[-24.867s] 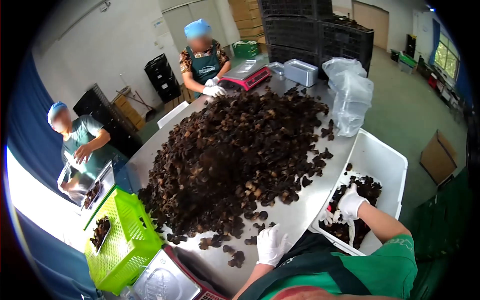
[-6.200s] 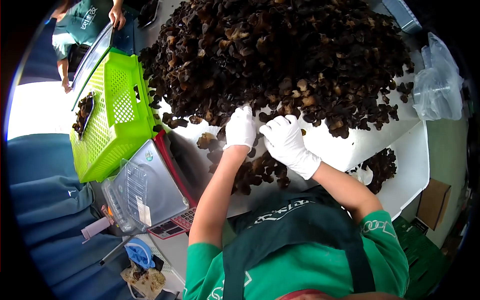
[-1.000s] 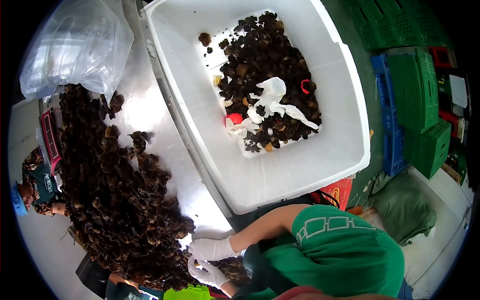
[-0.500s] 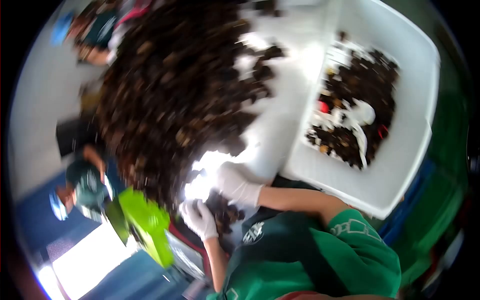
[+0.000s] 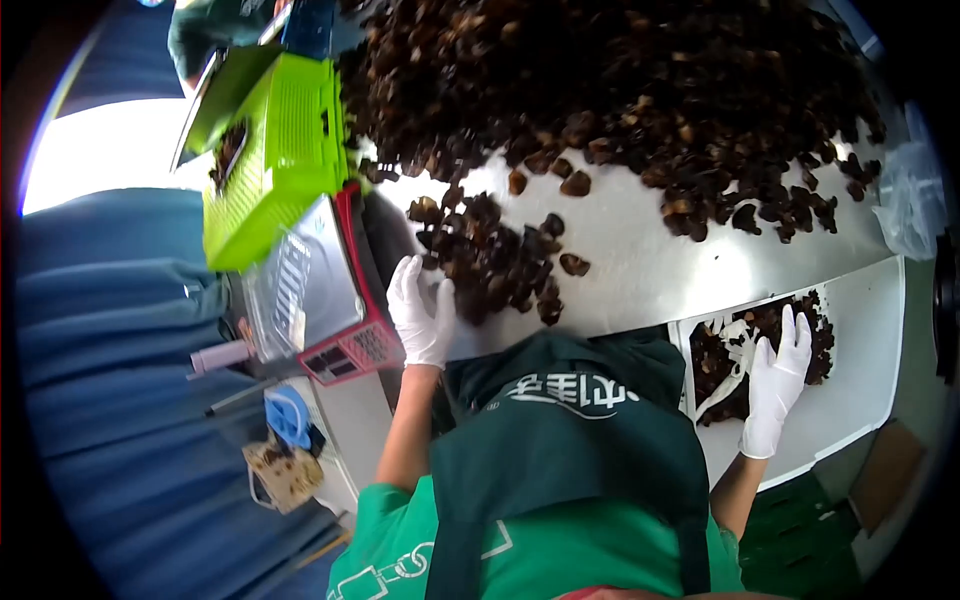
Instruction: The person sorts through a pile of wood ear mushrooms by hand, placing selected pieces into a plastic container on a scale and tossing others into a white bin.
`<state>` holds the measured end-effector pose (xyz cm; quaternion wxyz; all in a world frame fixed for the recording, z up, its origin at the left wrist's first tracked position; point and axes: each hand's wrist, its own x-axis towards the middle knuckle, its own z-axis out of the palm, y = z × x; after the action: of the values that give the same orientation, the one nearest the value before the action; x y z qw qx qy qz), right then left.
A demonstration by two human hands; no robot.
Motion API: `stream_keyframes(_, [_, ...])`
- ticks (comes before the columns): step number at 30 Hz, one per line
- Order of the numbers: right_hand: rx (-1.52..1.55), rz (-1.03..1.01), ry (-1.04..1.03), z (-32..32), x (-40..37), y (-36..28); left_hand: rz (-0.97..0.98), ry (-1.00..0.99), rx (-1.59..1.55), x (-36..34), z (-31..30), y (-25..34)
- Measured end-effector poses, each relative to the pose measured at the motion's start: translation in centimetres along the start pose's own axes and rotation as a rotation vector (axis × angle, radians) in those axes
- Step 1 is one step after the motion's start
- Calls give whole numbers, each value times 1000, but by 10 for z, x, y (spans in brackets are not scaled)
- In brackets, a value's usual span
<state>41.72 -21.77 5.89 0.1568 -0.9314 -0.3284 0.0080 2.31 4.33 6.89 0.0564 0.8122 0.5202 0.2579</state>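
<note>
Both my hands wear white gloves. My left hand point(image 5: 422, 312) is at the near left edge of the metal table point(image 5: 640, 285), fingers stretched and thumb apart, beside a small heap of dark brown, mushroom-like pieces point(image 5: 490, 260). Over the white plastic bin point(image 5: 860, 340) on the right, my right hand point(image 5: 778, 385) hangs with its fingers spread and nothing visible in it. Inside that bin lie more dark pieces point(image 5: 712, 362) and crumpled white scraps point(image 5: 735, 375). A much larger pile of the brown pieces point(image 5: 600, 90) covers the far part of the table.
A lime-green plastic basket point(image 5: 275, 165) stands at the left, next to a red-edged box point(image 5: 345, 330) with a clear plastic container point(image 5: 295, 290). A clear plastic bag point(image 5: 912, 195) hangs at the table's right end. Another person point(image 5: 215, 40) stands at the far left.
The view has swung round and sharpened. My right hand has gone from the table beside my left hand to above the white bin. My left hand stays near the small heap.
</note>
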Motion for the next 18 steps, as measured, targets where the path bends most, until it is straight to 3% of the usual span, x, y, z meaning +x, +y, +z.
stream_keyframes(2, [164,-130,-61,4,-7,-20,25,-53,-44,-19,-4,2])
stream_keyframes(4, [343,-173,-207,-4,-15,-94,11,-140,-13,-44,1,-8])
stream_keyframes(7, [411,-459,-471,36,-24,-153,-46,-220,47,-63,10,-9])
stream_keyframes(10, [435,-711,-379,80,-28,-197,-91,-243,12,-58,22,-10])
stream_keyframes(13, [397,-831,-406,103,-24,-229,-26,-198,-49,-38,33,-16])
stream_keyframes(18, [408,-860,-327,125,2,-273,84,-270,-33,10,45,-14])
